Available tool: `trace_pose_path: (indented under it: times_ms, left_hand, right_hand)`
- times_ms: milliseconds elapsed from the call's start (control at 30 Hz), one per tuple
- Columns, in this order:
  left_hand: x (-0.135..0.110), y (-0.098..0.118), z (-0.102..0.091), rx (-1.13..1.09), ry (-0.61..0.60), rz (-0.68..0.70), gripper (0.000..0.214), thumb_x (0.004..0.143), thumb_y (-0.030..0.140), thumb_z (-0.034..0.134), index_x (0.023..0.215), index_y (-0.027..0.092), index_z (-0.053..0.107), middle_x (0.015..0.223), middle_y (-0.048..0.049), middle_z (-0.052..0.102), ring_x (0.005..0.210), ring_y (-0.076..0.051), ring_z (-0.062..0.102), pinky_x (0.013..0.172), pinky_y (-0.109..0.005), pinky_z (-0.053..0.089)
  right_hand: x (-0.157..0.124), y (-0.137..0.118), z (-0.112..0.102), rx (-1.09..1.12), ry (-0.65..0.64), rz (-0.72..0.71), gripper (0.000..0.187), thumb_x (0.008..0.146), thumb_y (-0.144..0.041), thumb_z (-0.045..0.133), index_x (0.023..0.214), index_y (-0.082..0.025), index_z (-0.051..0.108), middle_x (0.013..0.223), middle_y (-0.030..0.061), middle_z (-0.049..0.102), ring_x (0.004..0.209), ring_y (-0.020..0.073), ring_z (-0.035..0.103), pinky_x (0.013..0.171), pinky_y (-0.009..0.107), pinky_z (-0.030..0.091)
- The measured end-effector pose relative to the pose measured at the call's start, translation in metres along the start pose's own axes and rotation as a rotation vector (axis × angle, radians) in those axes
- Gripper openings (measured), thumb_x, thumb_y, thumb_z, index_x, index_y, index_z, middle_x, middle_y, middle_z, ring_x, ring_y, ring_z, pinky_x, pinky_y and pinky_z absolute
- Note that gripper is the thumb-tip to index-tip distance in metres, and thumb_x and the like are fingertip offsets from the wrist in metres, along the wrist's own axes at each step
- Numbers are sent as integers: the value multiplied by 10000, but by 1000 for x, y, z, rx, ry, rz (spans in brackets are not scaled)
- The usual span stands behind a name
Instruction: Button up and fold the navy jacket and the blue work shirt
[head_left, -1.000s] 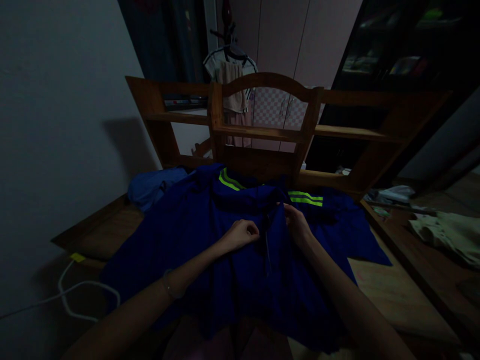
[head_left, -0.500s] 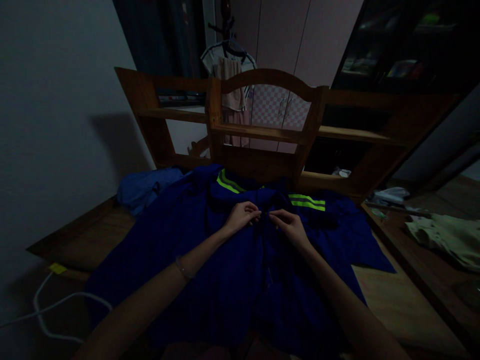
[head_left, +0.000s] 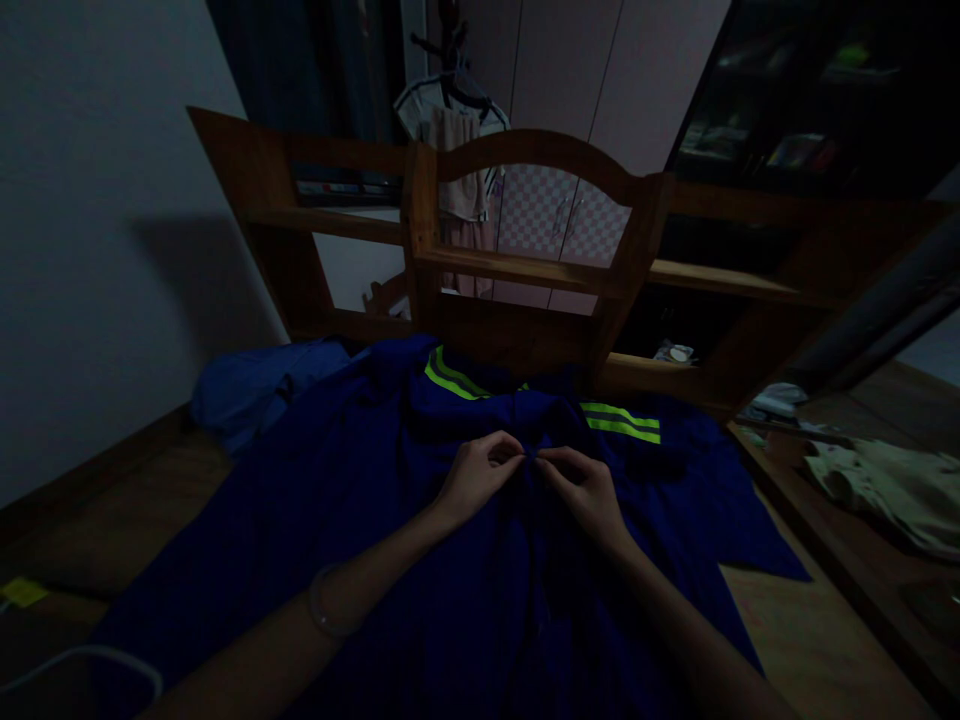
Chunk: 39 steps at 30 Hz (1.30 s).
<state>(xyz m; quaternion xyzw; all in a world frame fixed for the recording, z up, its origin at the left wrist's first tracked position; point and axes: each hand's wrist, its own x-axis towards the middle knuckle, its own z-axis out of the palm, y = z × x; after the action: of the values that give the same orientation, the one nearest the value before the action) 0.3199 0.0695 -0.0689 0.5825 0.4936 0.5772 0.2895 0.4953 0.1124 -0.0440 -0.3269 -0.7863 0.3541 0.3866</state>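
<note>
A dark blue jacket (head_left: pixel 360 520) with yellow-green and grey reflective stripes (head_left: pixel 622 422) is spread out on a wooden surface. At the middle of its front opening, my left hand (head_left: pixel 480 475) pinches the cloth edge between thumb and fingertips. Just to the right, my right hand (head_left: pixel 585 485) pinches the opposite edge, its fingertips almost meeting those of my left. Whether a button or zipper part lies between the fingers is too small and dark to make out. A bracelet (head_left: pixel 322 605) circles my left forearm.
Behind the jacket stands a wooden headboard (head_left: pixel 525 265) with open shelves. Crumpled blue cloth (head_left: pixel 247 385) lies by the left wall. A pale folded garment (head_left: pixel 892 490) rests at the right. Lower left, a white cable (head_left: pixel 97 652) runs near a yellow tag (head_left: pixel 24 591).
My fingertips have come closer together at the jacket's front edge. Both hands sit slightly lower in the picture, and the camera view has shifted a little.
</note>
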Motion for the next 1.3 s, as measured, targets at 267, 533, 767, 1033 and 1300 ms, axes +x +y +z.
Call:
trace_pose_path:
  times_ms: [267,533,767,1033,1300]
  left_hand:
    - [-3,-1,5,-101,-42,-20,133,791,262,610,873,162,638,850,-37,675,808,-159,648,739,-245,505]
    - [-2,-2,7,-185,-14,-58,171,769,273,641,869,135,643,839,-56,677,789,-156,647,740,-246,507]
    - [-2,-4,7,-171,12,-37,152,769,259,637,865,141,645,824,-45,680,766,-145,649,716,-229,508]
    - [-5,3,7,-142,-24,-5,147,782,231,607,896,144,638,857,-47,680,803,-152,652,748,-236,510]
    - [-7,4,7,-107,-15,23,149,783,237,594,900,159,645,871,-41,686,817,-161,654,758,-248,512]
  right_hand:
    - [2,-6,-3,89,-62,26,230,892,-379,515,834,-183,620,683,-3,598,607,121,547,598,237,425]
    - [2,-4,-5,-35,-8,-9,175,826,-363,617,861,-194,647,819,11,652,762,150,593,678,238,437]
    - [-7,-12,0,-114,71,-112,159,866,-333,561,920,-206,641,856,15,654,772,160,609,717,258,454]
    - [-3,-11,-5,-136,36,-126,139,864,-320,562,896,-203,633,829,10,642,746,150,597,687,254,450]
    - [1,-3,-6,-51,-29,-48,181,815,-357,621,897,-195,618,867,26,647,794,160,597,691,254,458]
